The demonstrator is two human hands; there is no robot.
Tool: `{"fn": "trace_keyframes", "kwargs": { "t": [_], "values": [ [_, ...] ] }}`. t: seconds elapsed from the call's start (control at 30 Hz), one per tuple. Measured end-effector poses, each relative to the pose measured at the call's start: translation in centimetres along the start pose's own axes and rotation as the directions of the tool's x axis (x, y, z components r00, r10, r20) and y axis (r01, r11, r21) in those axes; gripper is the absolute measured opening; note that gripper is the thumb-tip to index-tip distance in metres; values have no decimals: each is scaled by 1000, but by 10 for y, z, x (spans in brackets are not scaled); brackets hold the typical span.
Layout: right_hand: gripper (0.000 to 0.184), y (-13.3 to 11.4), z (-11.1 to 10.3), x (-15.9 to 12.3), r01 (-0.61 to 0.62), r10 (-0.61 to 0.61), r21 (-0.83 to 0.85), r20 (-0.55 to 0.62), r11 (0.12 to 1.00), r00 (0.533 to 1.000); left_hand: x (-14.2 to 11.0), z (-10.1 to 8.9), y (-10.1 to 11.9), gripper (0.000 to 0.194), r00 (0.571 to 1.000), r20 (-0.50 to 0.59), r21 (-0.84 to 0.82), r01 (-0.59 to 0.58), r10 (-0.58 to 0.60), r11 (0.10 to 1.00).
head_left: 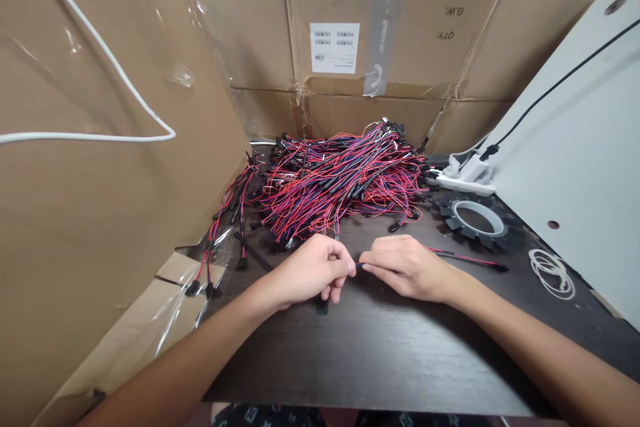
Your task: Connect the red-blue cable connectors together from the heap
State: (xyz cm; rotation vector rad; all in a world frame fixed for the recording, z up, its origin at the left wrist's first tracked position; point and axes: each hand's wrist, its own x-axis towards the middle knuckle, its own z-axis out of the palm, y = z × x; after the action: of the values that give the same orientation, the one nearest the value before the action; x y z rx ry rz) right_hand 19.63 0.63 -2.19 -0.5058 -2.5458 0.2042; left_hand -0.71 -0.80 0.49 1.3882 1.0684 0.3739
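Observation:
My left hand [313, 270] and my right hand [403, 267] meet over the dark table [380, 353], both pinching one thin red-and-blue wire lead [467, 258]. The lead's short stretch shows between the fingertips, and its tail runs right from my right hand to a black connector. A black end piece pokes out under my left hand. Just beyond the hands lies a big heap of red, blue and black wire leads [340, 180].
A smaller bunch of leads [225, 227] lies at the left by a cardboard flap. Cardboard boxes [380, 33] wall the back and left. At the right sit a black toothed ring [473, 217], white loops [553, 271], a white power strip [467, 177] and a grey panel [580, 147].

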Motion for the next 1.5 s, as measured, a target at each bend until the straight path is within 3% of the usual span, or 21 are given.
{"fn": "trace_keyframes", "kwargs": {
  "t": [0.23,0.43,0.73,1.13,1.37,1.5],
  "values": [
    [31,-1,1,-1,18,-18,-12,-9,1000,1000,1,-2,-1,11,1000,-6,35,-1,1,999],
    [30,2,1,-1,4,-3,-22,21,1000,1000,3,-1,-2,18,996,-41,254,-69,82,965],
    [31,5,3,-3,-9,10,-44,5,999,1000,3,-6,-1,18,992,-47,324,-94,115,941],
    [31,2,9,-2,-18,18,-3,38,1000,999,5,-5,-2,17,996,-66,229,-41,57,973],
    [27,2,14,-3,-71,71,10,-6,997,997,6,-7,-3,18,997,-68,178,-31,44,984],
    [22,2,8,5,-165,161,28,99,986,982,6,-8,-3,18,996,-72,194,-40,54,980]
  ]
}}
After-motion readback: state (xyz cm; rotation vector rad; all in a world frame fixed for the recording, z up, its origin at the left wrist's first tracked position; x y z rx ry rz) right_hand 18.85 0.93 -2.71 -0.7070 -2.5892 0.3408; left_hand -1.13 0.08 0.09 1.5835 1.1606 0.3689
